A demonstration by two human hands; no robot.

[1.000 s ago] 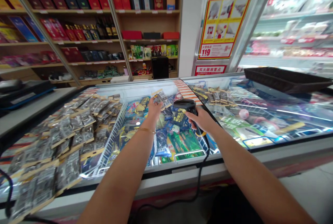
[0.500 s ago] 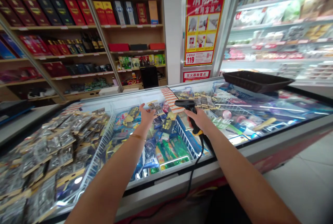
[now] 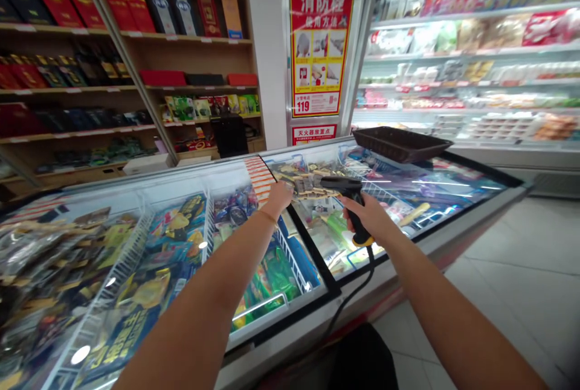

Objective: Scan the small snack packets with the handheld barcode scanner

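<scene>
The right hand [image 3: 372, 216] is holding a scanner [image 3: 343, 185], its fingers wrapping the handle and its thumb sitting high, just behind the head. The scanner is hovering over the middle of the freezer [image 3: 453, 239], to the right of the black bar [image 3: 313, 246], its head facing left. The left hand [image 3: 280, 195] is hanging near the top of that bar, fingers turned away; I cannot tell whether they are gripping anything. Just beyond, small packets [image 3: 312, 183] are lying toward the far edge, though whether on the glass or under it I cannot say.

The scanner is looking light, stiff and hard to me, probably breakable if dropped; the handle is seeming the right place to hold it. The packets are looking light and limp, likely slick on the face and easier to pinch by their tan borders.

The cable [image 3: 372, 260] is trailing down over the freezer's near edge and could be snagging there. A striped sheet [image 3: 258, 179] is lying left of the bar, by the far edge. Green bags [image 3: 269, 281] are filling a basket near the front edge, and a dark tray [image 3: 401, 143] is sitting along the far edge, toward the right corner.
</scene>
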